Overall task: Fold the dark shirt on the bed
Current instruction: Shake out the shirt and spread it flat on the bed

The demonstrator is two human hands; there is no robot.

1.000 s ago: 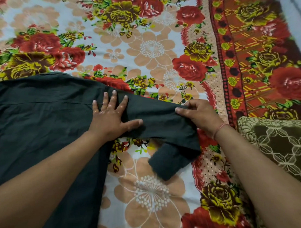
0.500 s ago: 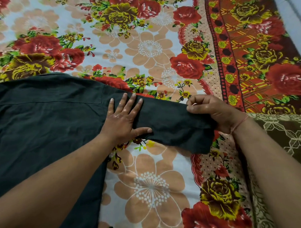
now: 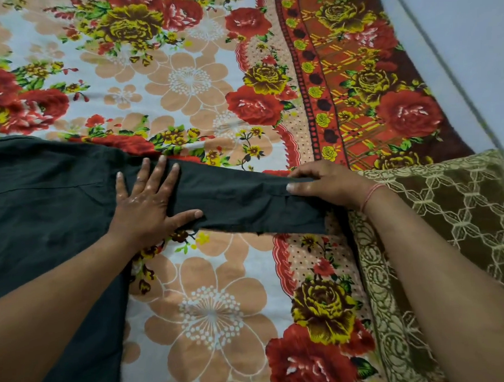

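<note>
The dark shirt (image 3: 45, 203) lies flat on the left half of the floral bed sheet (image 3: 209, 301), its body running off the left edge. One sleeve (image 3: 245, 199) stretches straight out to the right. My left hand (image 3: 148, 200) presses flat with spread fingers where the sleeve meets the shoulder. My right hand (image 3: 327, 185) pinches the sleeve's cuff end between thumb and fingers, holding it taut just above the sheet. A thin red thread circles my right wrist.
An olive-brown cushion (image 3: 451, 212) with a cream lattice pattern lies at the right, touching my right forearm. The sheet's red and brown border (image 3: 370, 81) runs along the bed's right side, with a pale floor or wall (image 3: 468, 40) beyond.
My right hand pulled the sleeve end out to the right, so the folded-under cuff unrolled and the sleeve now lies straight. My left hand slid slightly along the shoulder and stays pressed down.
</note>
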